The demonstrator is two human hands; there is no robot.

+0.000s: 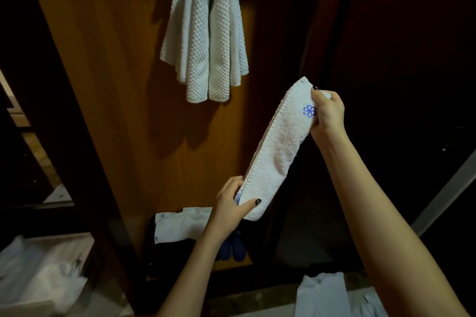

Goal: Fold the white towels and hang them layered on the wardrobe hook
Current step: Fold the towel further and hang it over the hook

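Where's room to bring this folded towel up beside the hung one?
Bare wardrobe panel left of the hanging waffle towel, and below it, left of the folded towel held by the left hand and right hand. Crowded below: white cloth and blue shoes.

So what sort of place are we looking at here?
Likely a hotel-room wardrobe: a waffle towel hangs on the wooden panel, and the left hand and right hand hold a folded towel with a blue embroidered logo.
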